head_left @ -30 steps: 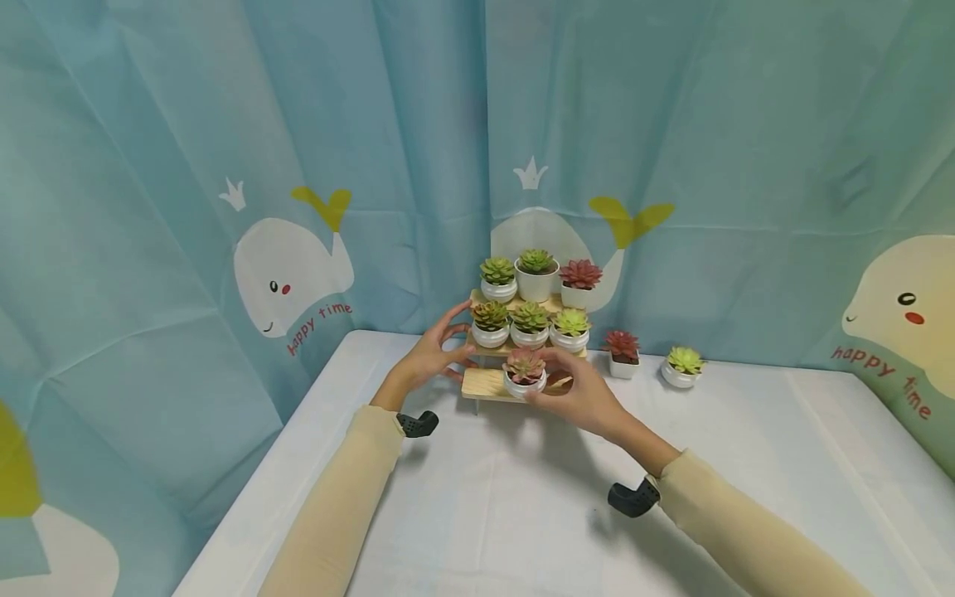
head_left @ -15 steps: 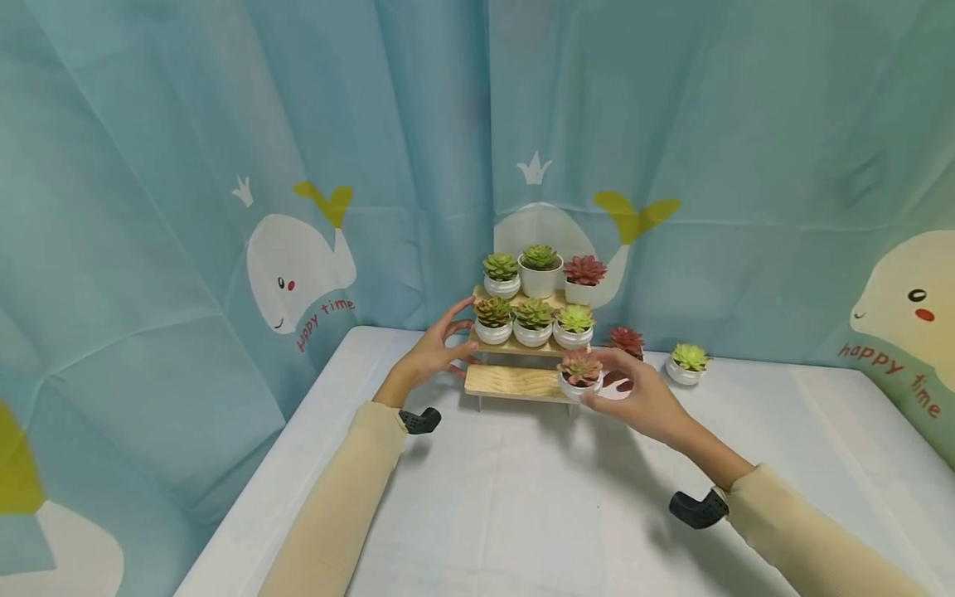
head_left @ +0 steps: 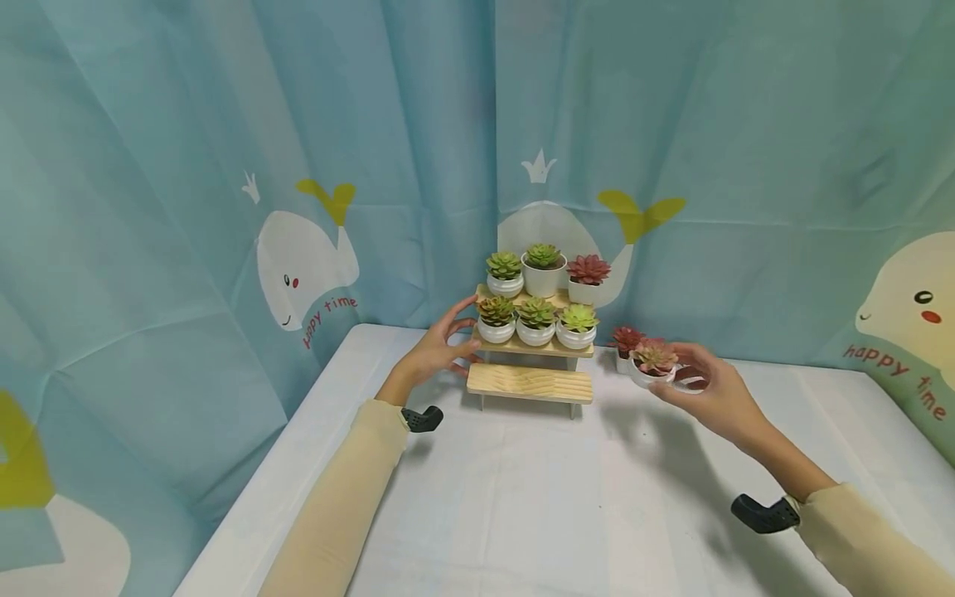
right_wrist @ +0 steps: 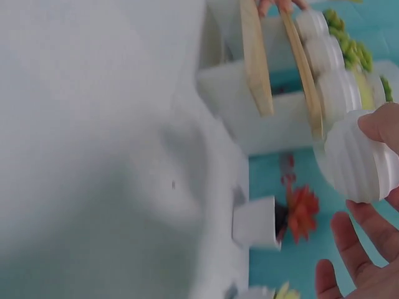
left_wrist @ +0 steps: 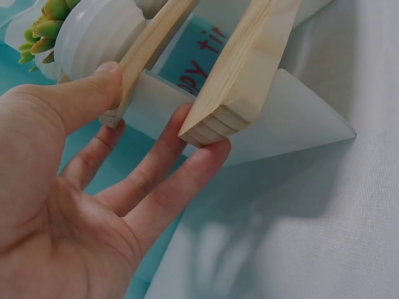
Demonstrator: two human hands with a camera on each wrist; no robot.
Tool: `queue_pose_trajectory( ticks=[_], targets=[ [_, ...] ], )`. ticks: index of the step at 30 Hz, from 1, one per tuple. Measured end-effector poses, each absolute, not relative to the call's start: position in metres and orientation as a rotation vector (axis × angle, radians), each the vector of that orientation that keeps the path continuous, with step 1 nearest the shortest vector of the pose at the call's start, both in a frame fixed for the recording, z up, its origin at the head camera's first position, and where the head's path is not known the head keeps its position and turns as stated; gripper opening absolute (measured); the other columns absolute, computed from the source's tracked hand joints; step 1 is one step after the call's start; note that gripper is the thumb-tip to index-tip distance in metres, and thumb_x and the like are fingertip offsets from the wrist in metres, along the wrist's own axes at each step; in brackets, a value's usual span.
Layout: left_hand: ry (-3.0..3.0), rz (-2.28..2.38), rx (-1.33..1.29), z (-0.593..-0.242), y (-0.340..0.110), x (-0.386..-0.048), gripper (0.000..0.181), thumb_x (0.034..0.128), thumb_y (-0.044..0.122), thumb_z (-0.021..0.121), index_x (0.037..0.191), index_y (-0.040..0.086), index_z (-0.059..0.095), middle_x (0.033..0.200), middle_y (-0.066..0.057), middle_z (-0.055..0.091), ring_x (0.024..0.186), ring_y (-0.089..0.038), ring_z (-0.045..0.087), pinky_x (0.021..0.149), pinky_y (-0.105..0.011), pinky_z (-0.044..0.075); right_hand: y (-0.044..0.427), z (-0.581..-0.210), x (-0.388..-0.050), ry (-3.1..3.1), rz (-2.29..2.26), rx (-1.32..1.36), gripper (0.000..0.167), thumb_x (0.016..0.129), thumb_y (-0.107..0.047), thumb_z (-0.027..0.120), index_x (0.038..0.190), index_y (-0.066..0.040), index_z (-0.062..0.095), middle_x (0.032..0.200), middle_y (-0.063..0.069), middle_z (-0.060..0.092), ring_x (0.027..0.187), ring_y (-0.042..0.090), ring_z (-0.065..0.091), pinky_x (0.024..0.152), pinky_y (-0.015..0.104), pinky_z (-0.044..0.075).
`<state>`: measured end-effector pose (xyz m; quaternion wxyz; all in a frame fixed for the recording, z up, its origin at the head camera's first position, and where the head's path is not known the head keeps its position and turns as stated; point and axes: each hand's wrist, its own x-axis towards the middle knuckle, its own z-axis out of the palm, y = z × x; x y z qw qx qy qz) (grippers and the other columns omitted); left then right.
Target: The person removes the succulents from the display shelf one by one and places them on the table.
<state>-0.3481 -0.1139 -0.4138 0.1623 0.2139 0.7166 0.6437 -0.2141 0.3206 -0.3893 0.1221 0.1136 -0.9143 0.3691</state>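
My right hand (head_left: 715, 396) holds a pink succulent in a round white pot (head_left: 651, 362) between thumb and fingers, raised right of the wooden tiered stand (head_left: 530, 383). In the right wrist view the ribbed white pot (right_wrist: 356, 159) fills the grasp; its plant is hidden there. My left hand (head_left: 429, 355) grips the stand's left side. In the left wrist view, the thumb presses the end of one wooden board (left_wrist: 140, 59) and fingertips touch the end of another board (left_wrist: 243, 81). The lowest tier carries no pot. Potted succulents (head_left: 535, 322) line the middle and top tiers.
A red succulent in a square white pot (head_left: 623, 342) stands right of the stand, partly behind the held pot. Near it, a yellow-green succulent (right_wrist: 285, 291) shows at the right wrist view's bottom edge. A blue whale-print curtain (head_left: 418, 166) hangs behind the white-covered table (head_left: 522, 497).
My right hand has carried the pink succulent off the lowest tier to the right, now overlapping the loose pots in the head view. My left hand stays on the stand.
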Motion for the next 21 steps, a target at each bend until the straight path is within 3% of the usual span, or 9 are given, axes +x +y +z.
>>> queue_pose_trajectory(
  ticks=[8,13,15,21],
  targets=[
    [2.052,1.834,0.601,-0.412,-0.113,-0.348,0.077,0.1041,0.016,0.064,0.162,0.046,0.023,0.166,-0.012,0.024,0.104,-0.046,0.068,0.077,-0.055,0.06,0.357,-0.391,-0.21,-2.641,1.118,0.209,0.064,0.094,-0.032,0.079,0.145,-0.005,0.051,0.132,0.016,0.059,0.094,-0.004,0.058,0.068,0.019,0.051],
    [2.053,1.832,0.609,-0.413,-0.112,-0.348,0.077,0.1042,0.015,0.063,0.162,0.045,0.022,0.166,-0.012,0.024,0.104,-0.044,0.069,0.076,-0.054,0.06,0.378,-0.398,-0.212,-2.607,1.163,0.125,0.068,0.093,-0.031,0.079,0.146,-0.001,0.048,0.12,-0.01,0.058,0.091,-0.009,0.057,0.066,0.018,0.052],
    [2.054,1.83,0.614,-0.413,-0.112,-0.349,0.077,0.1043,0.015,0.063,0.162,0.045,0.022,0.166,-0.013,0.024,0.105,-0.043,0.069,0.076,-0.054,0.06,0.385,-0.401,-0.212,-2.606,1.163,0.094,0.07,0.093,-0.031,0.079,0.147,0.0,0.047,0.118,-0.013,0.056,0.09,-0.01,0.056,0.066,0.017,0.052],
    [2.054,1.832,0.607,-0.413,-0.112,-0.349,0.077,0.1041,0.014,0.064,0.162,0.044,0.022,0.166,-0.013,0.025,0.104,-0.044,0.069,0.077,-0.057,0.06,0.399,-0.409,-0.215,-2.638,1.148,0.032,0.076,0.094,-0.035,0.078,0.15,0.002,0.042,0.134,0.023,0.055,0.09,-0.015,0.05,0.065,0.015,0.05]
  ],
)
